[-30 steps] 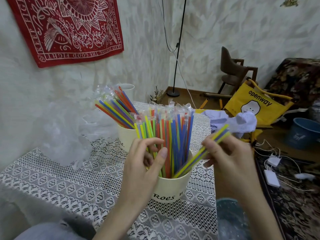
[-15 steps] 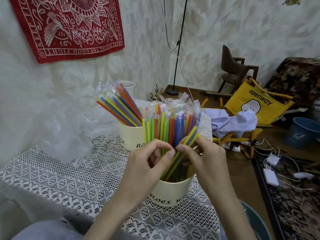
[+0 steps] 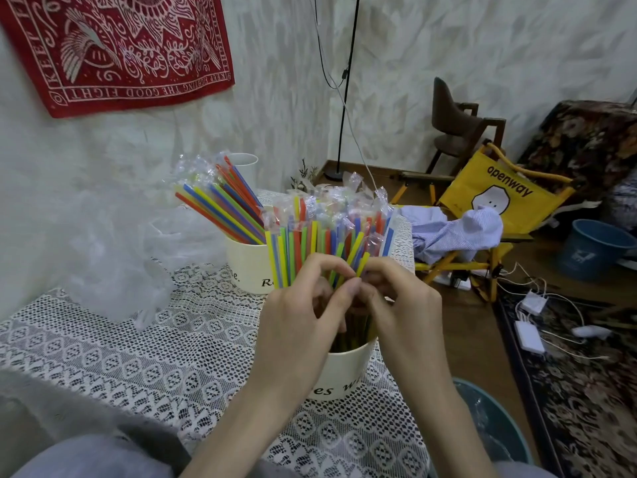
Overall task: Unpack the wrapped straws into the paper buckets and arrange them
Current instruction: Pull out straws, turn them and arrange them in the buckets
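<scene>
Over the near paper bucket (image 3: 344,370) on the lace-covered worktop (image 3: 138,357), the left hand (image 3: 303,326) and right hand (image 3: 400,305) pinch a few wrapped straws (image 3: 324,236) mid-shaft, a grip that suits such light, stiff, slippery-sleeved, probably easily kinked things.

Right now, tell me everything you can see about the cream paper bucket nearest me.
The near cream paper bucket is round, upright on the white lace tablecloth, with black script lettering partly hidden. It is packed with upright multicoloured straws, many in clear wrappers. The left hand and right hand meet over its rim, pinching straws.
</scene>
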